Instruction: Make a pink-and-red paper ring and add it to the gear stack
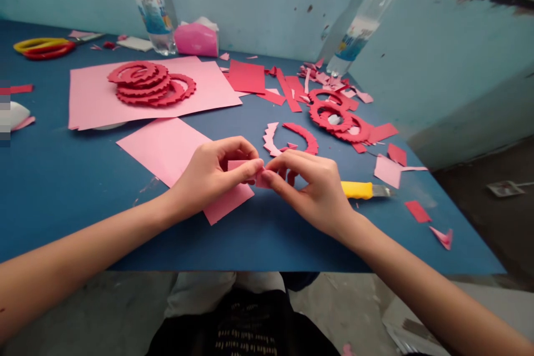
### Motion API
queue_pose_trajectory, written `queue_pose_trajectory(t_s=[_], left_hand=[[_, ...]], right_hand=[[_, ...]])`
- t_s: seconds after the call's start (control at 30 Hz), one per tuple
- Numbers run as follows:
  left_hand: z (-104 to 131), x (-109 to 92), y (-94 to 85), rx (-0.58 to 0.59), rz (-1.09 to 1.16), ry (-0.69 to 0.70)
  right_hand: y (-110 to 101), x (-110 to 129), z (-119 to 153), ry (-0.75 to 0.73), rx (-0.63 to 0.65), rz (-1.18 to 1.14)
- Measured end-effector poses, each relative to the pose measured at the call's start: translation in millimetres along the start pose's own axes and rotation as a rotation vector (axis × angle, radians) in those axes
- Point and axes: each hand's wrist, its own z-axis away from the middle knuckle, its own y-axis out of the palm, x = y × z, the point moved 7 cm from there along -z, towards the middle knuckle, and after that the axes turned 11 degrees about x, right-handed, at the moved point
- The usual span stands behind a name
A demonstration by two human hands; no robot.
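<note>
Both hands meet over the front of the blue table, pinching one small pink piece of paper [262, 180] between them. My left hand [217, 169] is closed on its left part, with thumb and forefinger together. The fingertips of my right hand [311, 183] grip its right end. Under my left hand lies a larger pink paper sheet [162, 147], partly covered. Just beyond the hands rest a pink curved strip of folded pieces [270, 139] and a red curved strip [306, 136]. A yellow utility knife [359, 189] lies to the right of my right hand, its handle partly hidden.
Red toothed paper rings [144, 86] are stacked on a pink sheet [89, 100]. More red rings [334, 117] and paper scraps lie at the right. Plastic bottles [152, 11] [362, 28], a pink tissue pack [197, 39] and scissors [45, 48] stand or lie along the back.
</note>
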Motion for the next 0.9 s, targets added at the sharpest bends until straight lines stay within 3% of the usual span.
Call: queue_pose_trajectory(t_s=[0.9], left_hand=[[-0.2,1.0,2.5,0.059,0.056,-0.028]], right_hand=[[1.0,-4.2,-3.6,0.057,0.074,-0.224]])
